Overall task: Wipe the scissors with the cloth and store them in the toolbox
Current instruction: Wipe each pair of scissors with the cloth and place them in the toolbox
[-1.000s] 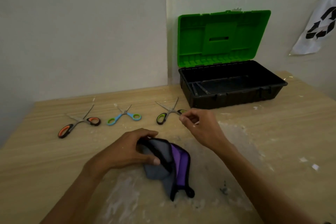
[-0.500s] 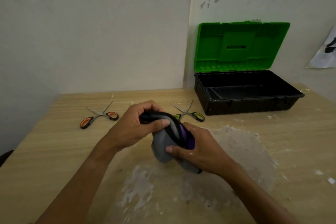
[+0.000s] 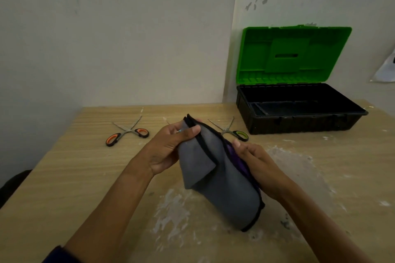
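Observation:
I hold a grey cloth (image 3: 215, 183) with a black hem and purple underside above the table, between both hands. My left hand (image 3: 168, 149) pinches its top edge; my right hand (image 3: 258, 166) grips its right side. Orange-handled scissors (image 3: 128, 133) lie open on the table at the left. Green-handled scissors (image 3: 230, 131) lie open just beyond my right hand. The blue-handled pair is almost wholly hidden behind my left hand and the cloth. The black toolbox (image 3: 299, 121) stands at the back right with its green lid (image 3: 292, 55) raised.
The wooden table (image 3: 64, 177) has white dried smears (image 3: 295, 162) over its middle and right. Walls close the back and meet in a corner left of the toolbox. A white sheet (image 3: 386, 68) hangs on the right wall.
Both hands have lifted the cloth off the table and spread it out between them. One second ago only my left hand held it while my right hand hovered by the green-handled scissors.

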Available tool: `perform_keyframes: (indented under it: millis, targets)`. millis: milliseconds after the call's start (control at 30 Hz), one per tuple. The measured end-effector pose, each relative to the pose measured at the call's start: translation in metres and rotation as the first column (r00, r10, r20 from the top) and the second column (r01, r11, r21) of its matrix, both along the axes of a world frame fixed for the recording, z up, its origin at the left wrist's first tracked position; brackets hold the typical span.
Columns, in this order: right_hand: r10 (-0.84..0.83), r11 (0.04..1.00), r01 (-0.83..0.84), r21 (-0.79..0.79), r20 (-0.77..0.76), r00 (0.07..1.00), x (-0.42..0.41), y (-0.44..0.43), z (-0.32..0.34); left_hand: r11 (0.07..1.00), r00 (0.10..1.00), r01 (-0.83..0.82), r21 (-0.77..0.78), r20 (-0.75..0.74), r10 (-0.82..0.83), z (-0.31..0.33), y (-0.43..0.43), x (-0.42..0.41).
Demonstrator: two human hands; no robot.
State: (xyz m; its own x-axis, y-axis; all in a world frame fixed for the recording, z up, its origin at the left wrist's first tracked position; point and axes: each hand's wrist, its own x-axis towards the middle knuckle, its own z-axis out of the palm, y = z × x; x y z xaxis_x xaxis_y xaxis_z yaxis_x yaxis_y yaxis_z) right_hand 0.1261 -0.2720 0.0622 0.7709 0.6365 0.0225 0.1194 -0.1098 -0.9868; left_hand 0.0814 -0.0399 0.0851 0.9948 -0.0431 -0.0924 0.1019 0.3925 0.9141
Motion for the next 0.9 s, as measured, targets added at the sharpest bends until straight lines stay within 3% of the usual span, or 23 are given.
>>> perform_keyframes:
  millis: [233,300,333,400,433,467,567,633,700,767,833,900]
  targets:
    - [0.025,0.998,-0.029,0.049,0.083,0.996,-0.011,0.013,-0.003,0.987,0.999,0.009,0.161,0.049,-0.017,0.001,-0.011,0.000]
    - [-0.006,0.993,0.003,0.118,0.021,1.000,-0.011,0.013,-0.003,0.972,0.999,0.008,0.234,0.048,-0.020,-0.002,-0.013,-0.002]
    - [-0.017,0.985,0.025,0.172,-0.048,0.999,-0.010,0.013,-0.002,0.943,0.997,0.046,0.330,0.044,-0.064,-0.004,-0.012,-0.003]
    - [-0.029,0.961,0.082,0.265,-0.198,0.980,-0.006,0.011,-0.001,0.785,0.977,0.186,0.591,-0.024,-0.214,-0.007,-0.008,-0.006]
    - [-0.037,0.949,0.115,0.292,-0.261,0.965,-0.004,0.010,0.000,0.711,0.963,0.241,0.661,-0.070,-0.261,-0.007,-0.008,-0.008]
    - [-0.043,0.939,0.147,0.312,-0.317,0.947,-0.003,0.009,0.001,0.693,0.956,0.270,0.669,-0.099,-0.277,-0.009,-0.007,-0.008]
    - [-0.010,0.894,0.204,0.398,-0.440,0.898,0.000,0.004,0.002,0.886,0.974,0.219,0.408,-0.140,-0.176,-0.011,-0.008,-0.006]
    - [-0.004,0.881,0.205,0.427,-0.427,0.904,0.000,0.001,0.006,0.945,0.984,0.116,0.306,-0.164,-0.067,-0.014,-0.010,-0.005]
    - [-0.171,0.928,0.249,0.278,-0.277,0.945,0.002,0.000,0.009,0.967,0.979,-0.076,0.244,-0.166,0.119,-0.014,-0.008,-0.002]
    - [-0.370,0.921,0.379,0.088,-0.105,0.923,0.004,-0.001,0.006,0.952,0.951,-0.246,0.185,-0.146,0.274,-0.012,-0.003,0.000]
    - [-0.441,0.897,0.441,0.020,0.019,0.897,0.005,-0.002,0.004,0.955,0.955,-0.267,0.133,-0.101,0.281,-0.008,-0.002,-0.001]
    - [-0.365,0.930,0.367,0.013,0.139,0.921,0.005,-0.007,0.005,0.966,0.976,-0.218,0.138,0.018,0.218,-0.005,-0.006,-0.005]
